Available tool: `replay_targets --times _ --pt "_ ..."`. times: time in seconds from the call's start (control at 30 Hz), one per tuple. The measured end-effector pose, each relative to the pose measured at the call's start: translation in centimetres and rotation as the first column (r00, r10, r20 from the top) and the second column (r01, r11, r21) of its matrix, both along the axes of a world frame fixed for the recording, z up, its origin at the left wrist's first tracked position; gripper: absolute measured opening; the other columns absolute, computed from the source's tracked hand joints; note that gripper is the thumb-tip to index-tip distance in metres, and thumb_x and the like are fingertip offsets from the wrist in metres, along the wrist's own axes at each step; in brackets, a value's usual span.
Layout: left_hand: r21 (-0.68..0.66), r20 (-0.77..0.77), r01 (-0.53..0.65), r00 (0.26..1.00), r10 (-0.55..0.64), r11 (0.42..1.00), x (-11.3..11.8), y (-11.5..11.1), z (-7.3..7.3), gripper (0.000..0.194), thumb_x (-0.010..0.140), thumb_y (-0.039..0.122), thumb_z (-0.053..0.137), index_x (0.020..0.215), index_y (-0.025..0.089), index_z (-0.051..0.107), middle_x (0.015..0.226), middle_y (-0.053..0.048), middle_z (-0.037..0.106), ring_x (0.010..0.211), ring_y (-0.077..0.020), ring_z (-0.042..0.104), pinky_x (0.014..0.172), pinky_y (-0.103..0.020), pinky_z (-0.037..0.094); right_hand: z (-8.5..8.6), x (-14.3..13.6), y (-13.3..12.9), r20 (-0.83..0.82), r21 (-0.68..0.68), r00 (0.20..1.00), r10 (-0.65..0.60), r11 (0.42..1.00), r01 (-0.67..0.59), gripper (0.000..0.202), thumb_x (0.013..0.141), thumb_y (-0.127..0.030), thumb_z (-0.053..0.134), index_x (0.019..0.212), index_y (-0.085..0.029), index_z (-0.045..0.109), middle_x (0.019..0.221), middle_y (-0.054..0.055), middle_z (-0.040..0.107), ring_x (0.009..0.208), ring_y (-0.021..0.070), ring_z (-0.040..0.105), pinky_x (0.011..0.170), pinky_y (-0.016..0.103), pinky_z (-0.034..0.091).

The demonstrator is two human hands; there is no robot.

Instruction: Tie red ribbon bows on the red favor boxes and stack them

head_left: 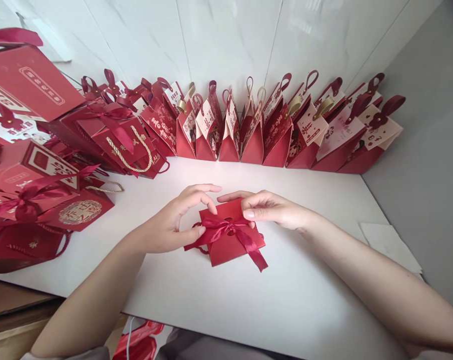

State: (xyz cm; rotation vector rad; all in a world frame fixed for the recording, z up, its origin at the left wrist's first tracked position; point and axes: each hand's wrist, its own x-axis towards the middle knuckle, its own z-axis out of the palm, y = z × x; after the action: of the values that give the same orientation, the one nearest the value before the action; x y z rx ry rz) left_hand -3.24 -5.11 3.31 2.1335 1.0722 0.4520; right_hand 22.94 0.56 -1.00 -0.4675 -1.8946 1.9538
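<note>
A small red gift box [223,254] stands on the white table in front of me. A shiny crimson ribbon [252,245] is tied in a bow across its top, and one tail hangs over the near side. My right hand [273,207] pinches the bow's right loop with the thumb in front, at the far right edge of the box; its other fingertips are partly hidden behind the box. On the other side, my left hand [174,220] has its fingers spread. Its thumb tip rests by the ribbon's left end, while the index and other fingers are raised above the box.
A row of red gift bags [230,145] with loop handles lines the wall at the back. Red boxes with bows [80,207] are stacked on the left of the white table [196,300]. White sheets [389,245] lie at the right by a grey wall [425,150].
</note>
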Motion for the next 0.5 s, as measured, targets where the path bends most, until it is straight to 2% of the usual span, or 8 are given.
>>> replay_targets --times 0.17,0.33,0.43,0.5 --pt "-0.007 0.021 0.015 1.0 -0.015 1.0 0.25 -0.01 -0.31 0.002 0.085 0.02 0.059 0.084 0.02 0.058 0.148 -0.006 0.041 0.142 -0.0265 0.032 0.115 -0.041 0.031 -0.15 -0.12 -0.13 -0.003 0.025 1.0 -0.005 1.0 0.005 0.033 0.09 -0.038 0.066 0.067 -0.015 0.058 0.145 0.01 0.047 0.118 0.0255 0.055 0.092 0.037 0.042" --pt "-0.028 0.083 0.024 0.996 -0.022 0.999 0.37 0.19 -0.7 0.02 0.09 0.028 0.057 0.073 0.018 0.063 0.146 -0.004 0.044 0.14 -0.0252 0.036 0.117 -0.04 0.029 -0.1 -0.1 -0.08 -0.025 0.046 1.0 0.013 0.999 -0.012 0.03 0.091 -0.036 0.064 0.07 -0.015 0.063 0.144 0.01 0.047 0.125 0.0268 0.051 0.094 0.038 0.042" --pt "-0.025 0.08 -0.042 0.996 0.044 0.999 0.75 0.09 -0.92 0.028 0.088 0.031 0.061 0.064 0.017 0.059 0.144 -0.004 0.046 0.135 -0.0251 0.042 0.111 -0.037 0.037 0.1 -0.12 -0.21 -0.018 0.087 1.0 0.005 0.996 -0.003 0.028 0.091 -0.037 0.064 0.072 -0.017 0.065 0.14 0.01 0.051 0.129 0.0277 0.047 0.096 0.039 0.041" --pt "-0.025 0.073 -0.058 0.996 0.06 0.998 0.97 0.03 -1.03 0.032 0.086 0.032 0.065 0.06 0.016 0.055 0.143 -0.004 0.046 0.132 -0.0251 0.046 0.106 -0.035 0.042 0.24 -0.14 -0.36 -0.008 0.096 1.0 -0.001 0.995 0.002 0.029 0.09 -0.038 0.065 0.072 -0.017 0.064 0.139 0.01 0.052 0.119 0.0263 0.054 0.09 0.037 0.044"
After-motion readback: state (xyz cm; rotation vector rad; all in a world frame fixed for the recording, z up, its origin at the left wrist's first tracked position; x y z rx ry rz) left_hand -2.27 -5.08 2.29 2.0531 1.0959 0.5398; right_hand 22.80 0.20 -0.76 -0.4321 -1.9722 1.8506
